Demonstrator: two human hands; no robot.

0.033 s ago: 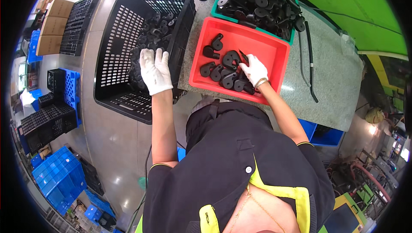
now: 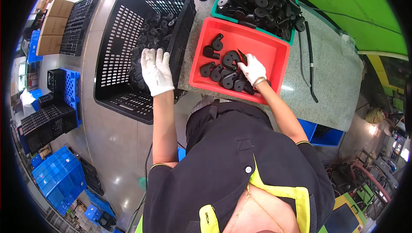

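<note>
My left hand, in a white glove, is raised over the near right part of a black slotted crate, its fingers stretched out and holding nothing. Many small black plastic parts are heaped inside that crate. My right hand, also gloved, is in the red tray. Its fingers are closed around a slim, dark, pointed thing, mostly hidden by the glove. Just left of that hand, several black rounded plastic parts with stubby arms lie on the tray's bottom.
Behind the red tray, a green bin is piled high with similar black parts. Two thin bent rods lie on the grey tabletop to the right. Blue crates, black pallets and cardboard boxes stand at the left.
My left hand has shifted slightly to the right. The right hand has edged a little to the left inside the red tray.
</note>
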